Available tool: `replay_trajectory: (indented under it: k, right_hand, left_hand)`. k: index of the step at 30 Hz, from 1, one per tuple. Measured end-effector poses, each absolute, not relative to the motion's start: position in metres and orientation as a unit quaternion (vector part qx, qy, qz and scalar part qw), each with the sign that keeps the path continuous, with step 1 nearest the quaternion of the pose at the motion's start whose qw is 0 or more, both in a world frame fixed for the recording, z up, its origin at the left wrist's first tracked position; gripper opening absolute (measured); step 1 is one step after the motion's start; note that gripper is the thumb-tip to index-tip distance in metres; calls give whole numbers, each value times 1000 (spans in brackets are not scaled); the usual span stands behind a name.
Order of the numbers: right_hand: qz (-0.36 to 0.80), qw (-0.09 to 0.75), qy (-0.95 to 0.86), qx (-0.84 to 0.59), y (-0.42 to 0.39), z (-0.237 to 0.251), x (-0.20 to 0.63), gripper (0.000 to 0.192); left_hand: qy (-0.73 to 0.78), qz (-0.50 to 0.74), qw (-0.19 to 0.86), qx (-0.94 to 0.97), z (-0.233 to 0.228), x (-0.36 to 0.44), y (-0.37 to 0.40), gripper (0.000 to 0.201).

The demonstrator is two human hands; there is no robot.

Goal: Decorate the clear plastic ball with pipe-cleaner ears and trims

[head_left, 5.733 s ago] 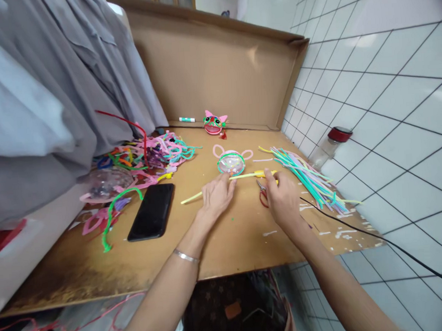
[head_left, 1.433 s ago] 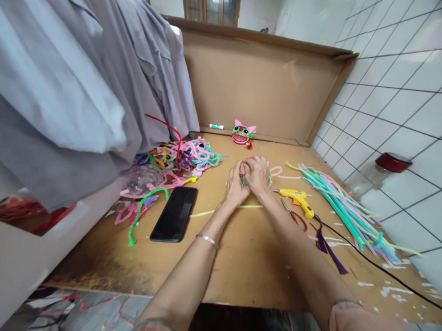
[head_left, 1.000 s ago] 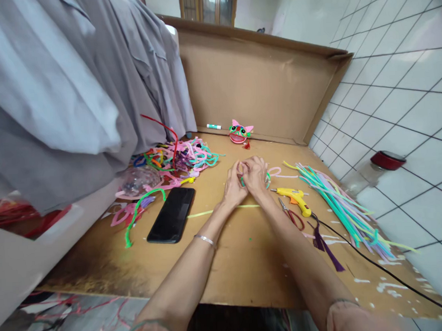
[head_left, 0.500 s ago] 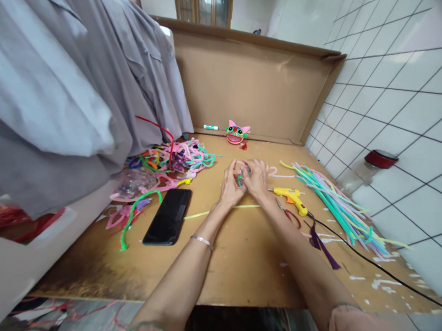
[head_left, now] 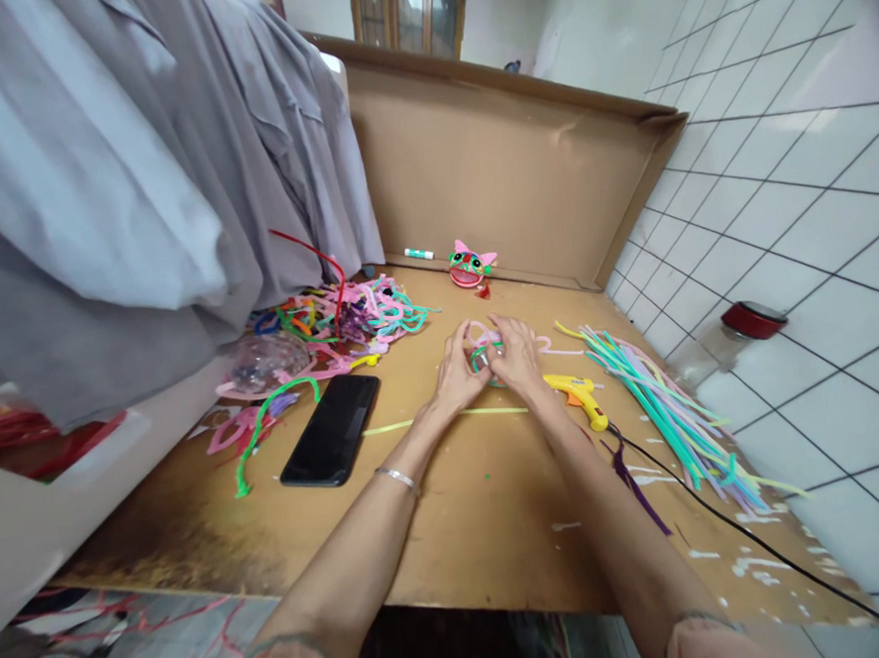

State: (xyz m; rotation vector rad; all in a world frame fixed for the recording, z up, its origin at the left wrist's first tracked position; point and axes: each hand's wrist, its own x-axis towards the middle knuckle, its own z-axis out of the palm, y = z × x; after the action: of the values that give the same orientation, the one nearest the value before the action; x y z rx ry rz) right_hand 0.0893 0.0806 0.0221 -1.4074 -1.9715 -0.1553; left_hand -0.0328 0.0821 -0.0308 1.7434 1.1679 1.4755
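Note:
A small piece of bent pink and green pipe cleaners [head_left: 479, 336] sits between my two hands over the middle of the table. My left hand [head_left: 454, 373] grips its left side with curled fingers. On the other side, my right hand [head_left: 517, 356] has its fingers closed around the piece, thumbs nearly meeting below. Part of the piece is covered by my fingers. Just right of my right hand lie a pink pipe cleaner [head_left: 566, 351] with a curled end and a yellow glue gun [head_left: 578, 392]. A pale yellow pipe cleaner [head_left: 387, 428] runs beneath my wrists.
A black phone [head_left: 331, 431] and a green pipe cleaner [head_left: 262, 429] lie left, before a tangled pile of pipe cleaners [head_left: 379, 308]. A bundle of pipe cleaners [head_left: 657, 405], a purple tassel [head_left: 641, 490] and a black cord [head_left: 708, 516] are right. A colourful animal-face craft [head_left: 468, 265] stands behind.
My right hand has shifted slightly right and its fingers have spread a little, showing more of the pink and green piece. My right forearm now covers the scissors.

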Motion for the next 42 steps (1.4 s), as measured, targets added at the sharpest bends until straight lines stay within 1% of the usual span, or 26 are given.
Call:
replay_trajectory:
  k: [2, 4, 9, 12, 16, 20, 27, 35, 42]
  right_hand:
    - [-50, 341, -771, -535, 80, 21, 93, 48]
    - [-43, 341, -775, -530, 80, 20, 93, 46]
    - [-47, 349, -775, -524, 84, 18, 88, 32]
    - [-67, 346, -774, -527, 85, 15, 83, 28]
    - [-95, 343, -764, -538, 84, 14, 76, 31]
    - [-108, 334, -763, -543, 82, 17, 72, 32]
    - [-103, 317, -766, -550, 83, 19, 68, 29]
    - [-103, 310, -762, -559, 82, 19, 65, 29]
    - [-106, 323, -756, -560, 84, 15, 65, 30]
  left_hand:
    - [435, 552, 282, 653, -31, -33, 83, 85]
    - [435, 552, 280, 654, -32, -34, 83, 84]
    - [432, 556, 276, 654, -33, -36, 84, 74]
    - [441, 560, 261, 651, -32, -39, 82, 60]
    - [495, 564, 215, 625, -27, -42, 79, 34]
    - [518, 564, 177, 619, -23, -44, 82, 21]
    - [512, 571, 145, 625, -20, -47, 88, 17]
    - [522, 569, 112, 626, -23, -49, 90, 18]
    - [530, 555, 105, 632, -24, -50, 90, 20]
